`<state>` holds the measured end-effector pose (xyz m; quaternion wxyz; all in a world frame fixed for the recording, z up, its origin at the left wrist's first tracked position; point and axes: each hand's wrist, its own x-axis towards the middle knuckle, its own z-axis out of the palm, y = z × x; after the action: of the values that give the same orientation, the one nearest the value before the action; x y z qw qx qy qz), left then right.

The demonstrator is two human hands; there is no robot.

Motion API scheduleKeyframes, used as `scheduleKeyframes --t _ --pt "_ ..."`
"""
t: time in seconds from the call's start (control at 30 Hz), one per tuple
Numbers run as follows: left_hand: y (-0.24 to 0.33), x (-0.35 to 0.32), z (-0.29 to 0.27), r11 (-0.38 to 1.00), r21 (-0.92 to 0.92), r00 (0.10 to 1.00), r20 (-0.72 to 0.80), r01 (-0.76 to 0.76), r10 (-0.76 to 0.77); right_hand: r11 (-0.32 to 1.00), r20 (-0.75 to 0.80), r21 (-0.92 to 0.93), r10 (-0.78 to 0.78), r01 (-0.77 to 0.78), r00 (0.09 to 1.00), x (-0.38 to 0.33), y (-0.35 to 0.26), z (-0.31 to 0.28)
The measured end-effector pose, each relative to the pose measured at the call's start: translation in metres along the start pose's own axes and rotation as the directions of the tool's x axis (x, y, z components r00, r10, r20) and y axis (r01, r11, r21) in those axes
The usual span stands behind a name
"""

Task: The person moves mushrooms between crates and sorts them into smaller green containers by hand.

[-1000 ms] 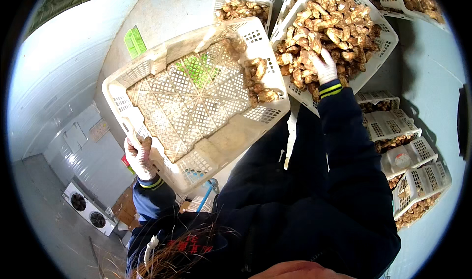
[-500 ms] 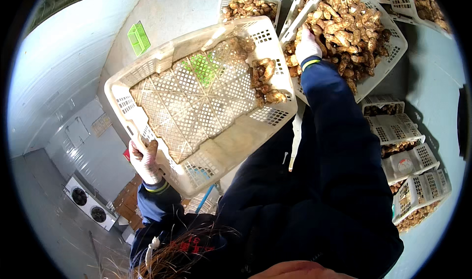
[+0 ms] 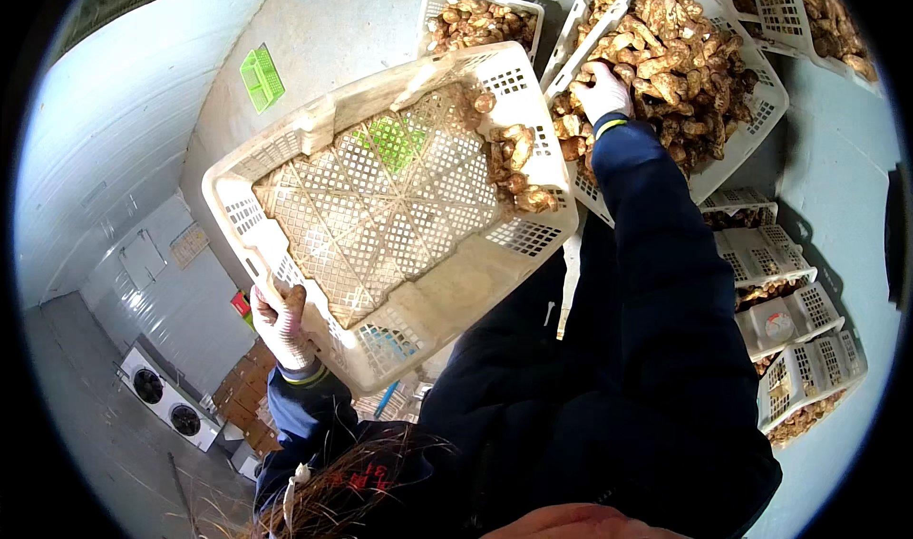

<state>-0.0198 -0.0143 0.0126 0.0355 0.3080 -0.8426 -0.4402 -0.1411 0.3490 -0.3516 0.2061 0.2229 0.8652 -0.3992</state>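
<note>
My left hand (image 3: 282, 328), in a white glove, is closed on the left end rim of a white slatted plastic crate (image 3: 447, 287). The crate is tilted, and several brown mushrooms (image 3: 514, 149) lie bunched at its right end. Right beside it, a second white crate (image 3: 758, 125) is heaped with brown, thick-stemmed mushrooms (image 3: 680, 59). My gloved right hand (image 3: 603, 93) rests at the left part of this heap, its fingers curled down among the mushrooms. What the fingertips hold is hidden.
Another crate of mushrooms (image 3: 425, 16) stands behind the tilted one. More filled crates (image 3: 777, 7) sit at the far right, and a stack of crates (image 3: 804, 377) is at the lower right. A green basket (image 3: 262, 78) lies on the floor at the far left.
My right hand has shifted slightly nearer over the heap, and its fingers have curled. The tilted crate, still in my left hand, has dropped slightly nearer in view.
</note>
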Motion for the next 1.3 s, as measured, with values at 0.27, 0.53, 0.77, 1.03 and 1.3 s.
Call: scheduleKeyframes --t 0.27,0.53,0.77,1.03,1.3 --pt "0.001 -0.006 -0.001 0.999 -0.017 1.0 -0.009 -0.029 0.029 0.555 -0.05 0.828 0.217 -0.081 0.975 -0.073 0.011 -0.063" --pt "0.007 -0.007 0.01 1.0 -0.016 1.0 0.008 -0.017 0.017 0.295 0.071 0.922 0.508 -0.251 0.858 -0.093 0.132 -0.078" --pt "-0.004 -0.009 0.0 0.997 -0.054 0.996 0.062 -0.054 0.058 0.953 -0.29 -0.276 -0.208 0.127 0.934 -0.095 0.106 -0.093" --pt "0.003 -0.009 0.012 0.997 -0.007 0.997 0.028 -0.071 0.071 0.918 -0.221 0.365 -0.074 0.153 0.973 -0.068 0.1 -0.061" --pt "0.006 -0.013 0.012 0.994 -0.104 0.998 0.038 -0.043 0.047 0.005 0.094 0.996 -0.084 -0.094 0.992 -0.091 0.081 -0.088"
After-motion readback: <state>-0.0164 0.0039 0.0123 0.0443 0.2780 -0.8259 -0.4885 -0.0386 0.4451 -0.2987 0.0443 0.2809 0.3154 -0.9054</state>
